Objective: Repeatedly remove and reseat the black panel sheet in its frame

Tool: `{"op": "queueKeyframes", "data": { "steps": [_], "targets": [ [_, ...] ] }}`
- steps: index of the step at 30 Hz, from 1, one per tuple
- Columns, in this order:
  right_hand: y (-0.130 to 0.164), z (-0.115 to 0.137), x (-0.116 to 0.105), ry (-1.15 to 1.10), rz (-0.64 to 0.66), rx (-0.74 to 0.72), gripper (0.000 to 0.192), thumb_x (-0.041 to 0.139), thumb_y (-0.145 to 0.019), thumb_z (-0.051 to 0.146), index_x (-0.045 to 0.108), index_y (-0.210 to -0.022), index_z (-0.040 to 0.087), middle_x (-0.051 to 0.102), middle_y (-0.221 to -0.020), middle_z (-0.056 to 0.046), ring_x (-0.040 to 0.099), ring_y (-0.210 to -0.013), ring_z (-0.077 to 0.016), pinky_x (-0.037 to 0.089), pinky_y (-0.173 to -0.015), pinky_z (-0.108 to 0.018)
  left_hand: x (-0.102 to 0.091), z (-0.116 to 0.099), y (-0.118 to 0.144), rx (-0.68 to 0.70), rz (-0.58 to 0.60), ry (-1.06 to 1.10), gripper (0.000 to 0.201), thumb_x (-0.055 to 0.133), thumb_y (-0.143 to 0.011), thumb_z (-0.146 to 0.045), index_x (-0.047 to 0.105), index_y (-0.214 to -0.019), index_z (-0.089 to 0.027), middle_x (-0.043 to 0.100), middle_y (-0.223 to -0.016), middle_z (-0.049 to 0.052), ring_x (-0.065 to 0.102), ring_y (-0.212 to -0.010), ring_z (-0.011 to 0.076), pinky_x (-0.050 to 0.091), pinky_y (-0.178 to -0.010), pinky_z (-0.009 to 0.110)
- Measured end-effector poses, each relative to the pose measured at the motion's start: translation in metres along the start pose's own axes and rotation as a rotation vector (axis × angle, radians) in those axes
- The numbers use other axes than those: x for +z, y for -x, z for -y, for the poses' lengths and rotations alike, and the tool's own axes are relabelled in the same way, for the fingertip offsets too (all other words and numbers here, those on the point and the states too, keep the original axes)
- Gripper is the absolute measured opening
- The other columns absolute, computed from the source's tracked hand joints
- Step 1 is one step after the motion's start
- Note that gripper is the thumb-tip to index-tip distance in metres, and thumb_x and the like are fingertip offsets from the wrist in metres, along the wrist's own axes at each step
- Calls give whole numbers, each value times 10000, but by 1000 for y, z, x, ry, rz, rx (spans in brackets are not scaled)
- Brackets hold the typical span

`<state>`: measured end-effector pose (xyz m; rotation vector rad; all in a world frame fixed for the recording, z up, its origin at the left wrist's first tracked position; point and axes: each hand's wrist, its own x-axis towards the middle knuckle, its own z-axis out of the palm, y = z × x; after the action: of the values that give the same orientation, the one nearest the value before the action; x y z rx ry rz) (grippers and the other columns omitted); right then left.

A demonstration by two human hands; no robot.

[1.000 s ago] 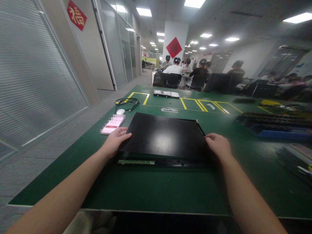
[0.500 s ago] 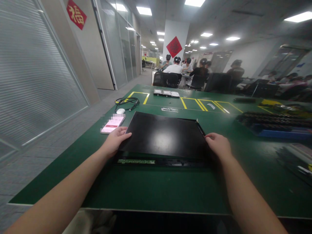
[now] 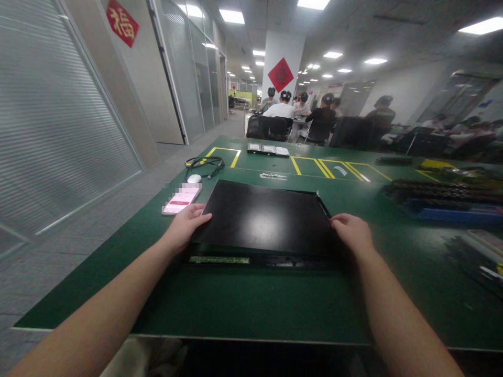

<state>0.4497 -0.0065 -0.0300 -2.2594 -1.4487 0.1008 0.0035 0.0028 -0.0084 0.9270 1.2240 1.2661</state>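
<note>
A black, glossy screen panel [image 3: 259, 217] is tilted over a dark frame [image 3: 291, 261] on the green table, its near edge raised above the frame. Along the frame's near side a green circuit board strip [image 3: 220, 259] shows. My left hand [image 3: 186, 225] is closed on the panel's left edge, thumb on top and the other fingers partly hidden. At the right edge my right hand [image 3: 351, 230] pinches the panel; I cannot tell whether its fingers also touch the frame there.
Left of the panel lie a phone [image 3: 182, 199], a white mouse [image 3: 194, 179] and a coiled black cable [image 3: 204, 166]. Behind it are small metallic pieces [image 3: 273, 176] and a tray of drives [image 3: 268, 150]. A blue tray [image 3: 456, 213] holds dark parts at the right. People sit farther back.
</note>
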Motion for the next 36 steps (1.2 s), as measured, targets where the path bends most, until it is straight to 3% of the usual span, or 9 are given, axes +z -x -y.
{"op": "queueKeyframes", "data": {
  "steps": [16, 27, 36],
  "targets": [
    [-1, -2, 2, -30, 0, -3, 292, 580, -823, 334, 824, -964, 259, 783, -941, -51, 678, -843, -236, 459, -706, -323, 2, -3, 3, -17, -16, -1, 377, 809, -686, -6, 621, -976, -157, 811, -787, 27, 739, -582, 146, 611, -579, 214],
    [-1, -1, 1, -35, 10, 12, 264, 596, -830, 315, 823, -955, 261, 782, -940, -46, 684, -871, -239, 459, -717, -320, 0, 0, 1, -7, -8, -12, 373, 819, -686, -31, 626, -976, -163, 818, -815, 44, 769, -646, 182, 627, -628, 251],
    [-1, 0, 0, -7, -3, 1, 281, 581, -828, 323, 825, -951, 259, 778, -917, -55, 676, -831, -234, 454, -684, -315, 3, -2, 1, -14, -16, -10, 324, 759, -721, 5, 634, -970, -159, 819, -807, 37, 747, -600, 151, 621, -609, 226]
  ]
}}
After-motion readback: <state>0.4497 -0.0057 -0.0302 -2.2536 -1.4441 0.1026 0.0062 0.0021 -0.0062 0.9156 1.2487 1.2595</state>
